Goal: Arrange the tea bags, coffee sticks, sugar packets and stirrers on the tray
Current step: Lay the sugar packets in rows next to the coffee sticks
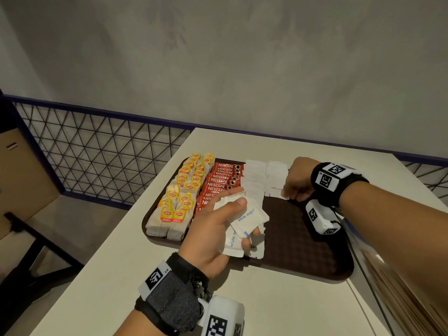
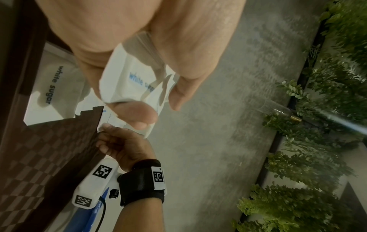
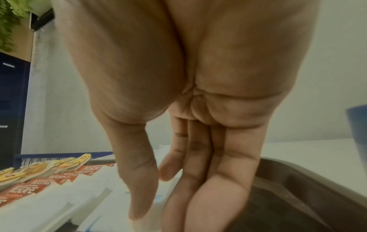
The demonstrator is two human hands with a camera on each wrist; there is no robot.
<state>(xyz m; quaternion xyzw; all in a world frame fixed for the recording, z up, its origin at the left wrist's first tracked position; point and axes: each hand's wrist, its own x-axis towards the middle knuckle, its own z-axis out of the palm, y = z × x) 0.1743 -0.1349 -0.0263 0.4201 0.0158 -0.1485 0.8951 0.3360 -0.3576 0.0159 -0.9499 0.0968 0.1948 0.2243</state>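
A brown tray point(image 1: 303, 238) lies on the white table. At its left are tea bags point(image 1: 179, 190) with yellow tags, then a row of red coffee sticks point(image 1: 218, 183), then a column of white sugar packets point(image 1: 253, 180). My left hand point(image 1: 243, 220) grips a stack of sugar packets point(image 1: 252, 215) above the tray's front; the wrist view shows the thumb and fingers of the left hand point(image 2: 157, 109) round the stack point(image 2: 129, 78). My right hand point(image 1: 289, 194) pinches a sugar packet point(image 1: 275, 189) at the near end of a second, shorter column. No stirrers are clearly visible.
More sugar packets point(image 1: 254, 248) lie on the tray under my left hand. The tray's right half point(image 3: 298, 188) is bare. A blurred brownish stack point(image 1: 400, 287) and a blue object point(image 3: 357, 125) sit right of the tray. A mesh railing point(image 1: 97, 154) borders the table's left.
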